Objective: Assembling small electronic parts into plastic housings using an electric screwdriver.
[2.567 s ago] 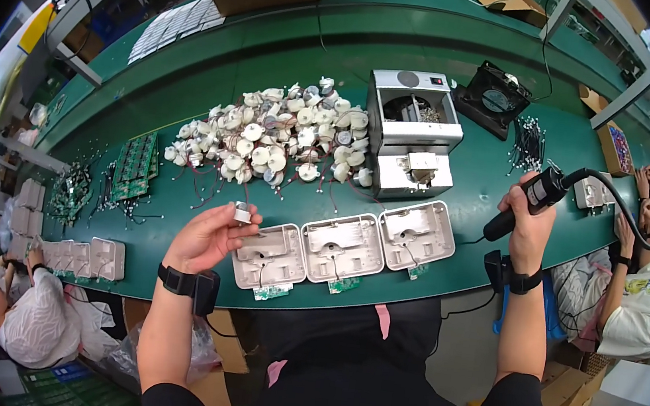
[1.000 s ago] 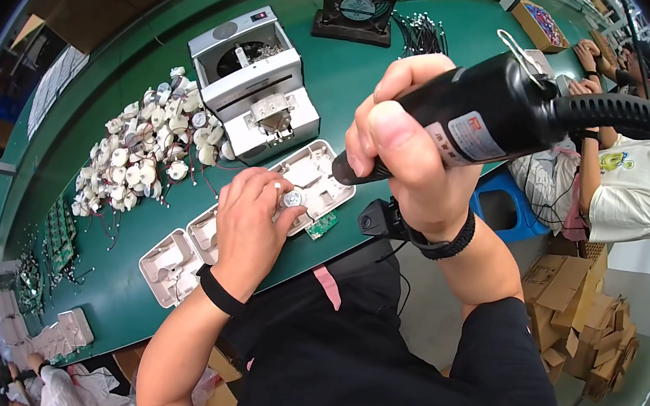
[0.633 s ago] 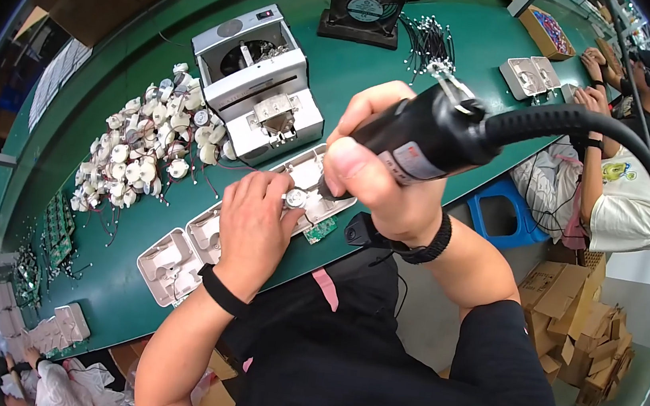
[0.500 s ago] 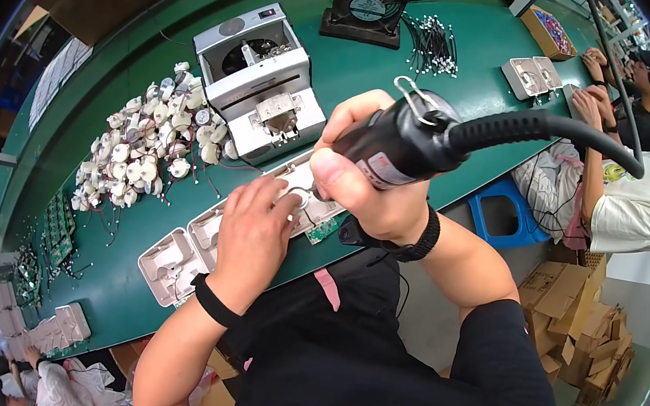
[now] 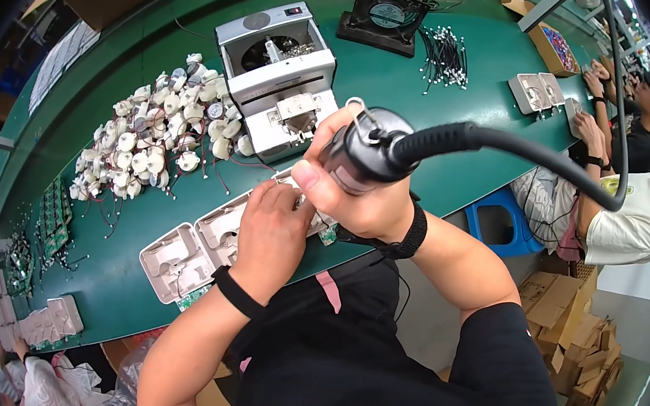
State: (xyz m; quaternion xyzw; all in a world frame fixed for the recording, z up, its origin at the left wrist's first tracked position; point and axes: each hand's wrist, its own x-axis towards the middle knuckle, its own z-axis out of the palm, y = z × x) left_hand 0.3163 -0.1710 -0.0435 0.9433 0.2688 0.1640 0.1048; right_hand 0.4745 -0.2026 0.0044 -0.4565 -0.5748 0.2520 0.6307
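Observation:
My right hand [image 5: 365, 203] is wrapped round a black electric screwdriver [image 5: 367, 148], whose thick cable runs off to the right. Its tip is hidden behind the hand. Close beside it, my left hand [image 5: 274, 225] has its fingers bent and pressed together over a light beige plastic housing [image 5: 214, 226]; what they pinch or press is hidden. Further left, another open beige housing [image 5: 174, 262] lies on the green table. A small green circuit board [image 5: 328, 235] shows just below my right hand, partly covered.
A grey screw feeder [image 5: 283, 78] stands beyond my hands. Left of it lies a heap of white motors [image 5: 148, 135] with wires. A black fan [image 5: 382, 17] and a bundle of black cables [image 5: 444, 56] are at the back. Co-workers sit right and lower left; a blue stool [image 5: 503, 223] stands right.
My right hand has brought the screwdriver left, closer to my left hand, and the tool now stands more upright. My left fingers have bent in more. The whole view has shifted slightly.

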